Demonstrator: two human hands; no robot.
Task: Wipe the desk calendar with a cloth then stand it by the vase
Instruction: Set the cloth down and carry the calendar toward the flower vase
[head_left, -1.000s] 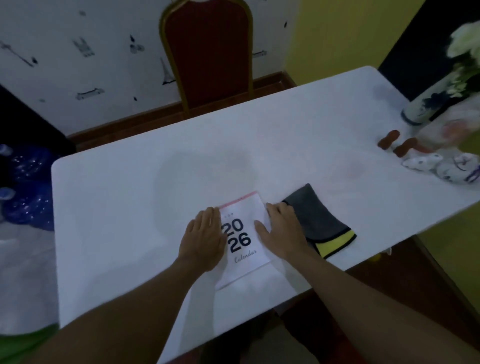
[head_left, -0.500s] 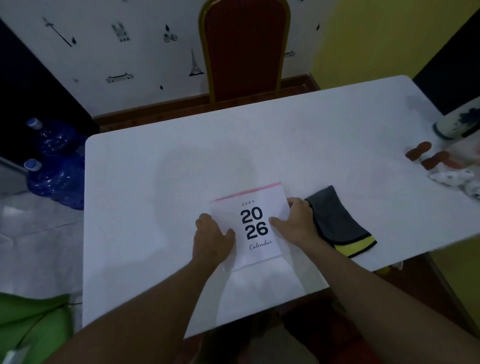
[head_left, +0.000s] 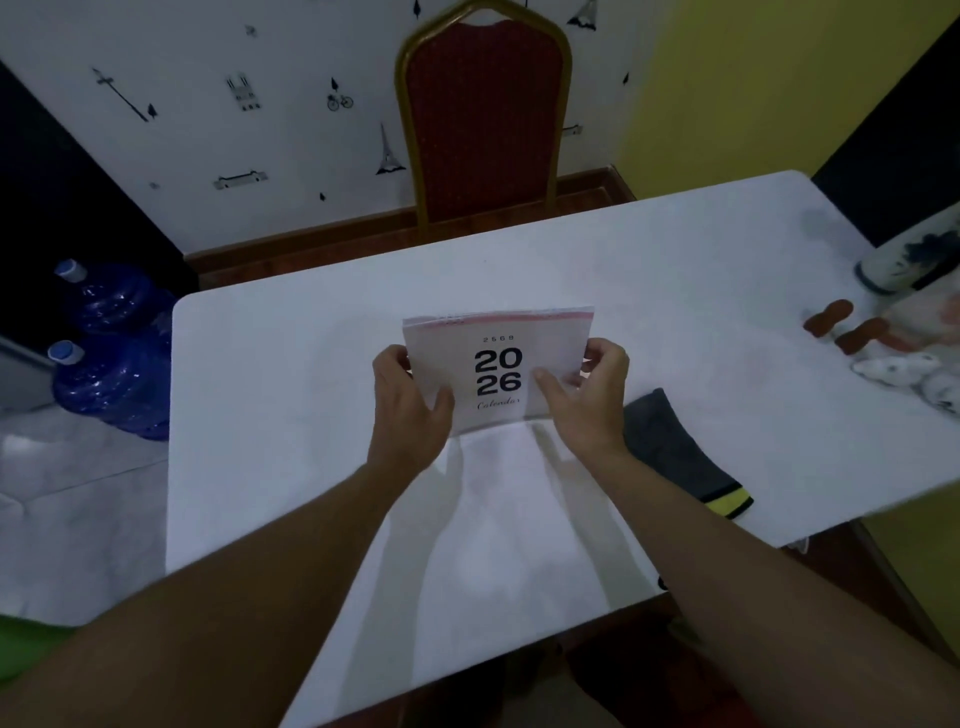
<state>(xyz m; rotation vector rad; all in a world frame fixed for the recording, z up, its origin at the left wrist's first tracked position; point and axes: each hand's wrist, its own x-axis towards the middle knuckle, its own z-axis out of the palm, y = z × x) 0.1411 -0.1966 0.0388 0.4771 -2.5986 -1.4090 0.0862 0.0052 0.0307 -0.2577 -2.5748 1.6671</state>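
**Calendar lifted off the table, held up in both hands**

One second ago the desk calendar (head_left: 496, 371) lies flat on the table (head_left: 291, 395) under both palms; half a second ago it is still down, with the hands at its side edges. Now it is raised and tipped up, so its cover faces the camera. It sits just above the centre of the frame, its lower edge close to the table surface, though whether that edge touches cannot be told.

The left hand (head_left: 408, 410) pinches the calendar's left edge, thumb on the front of the cover and fingers hidden behind. The right hand (head_left: 587, 395) pinches the right edge the same way, thumb across the front and fingertips curled round the side.

The calendar's long axis runs left to right across the frame, nearly level, the right end slightly higher. The pink bound edge is at the top, pointing toward the far side of the table and the red chair (head_left: 485, 119). The print reads upright: "2026" with "Calendar" below.

The grey cloth (head_left: 675, 447) with a yellow band lies flat on the table at right of centre, just beside the right wrist and untouched. The vase (head_left: 904, 260) stands at the right edge of the frame, well apart from the calendar.
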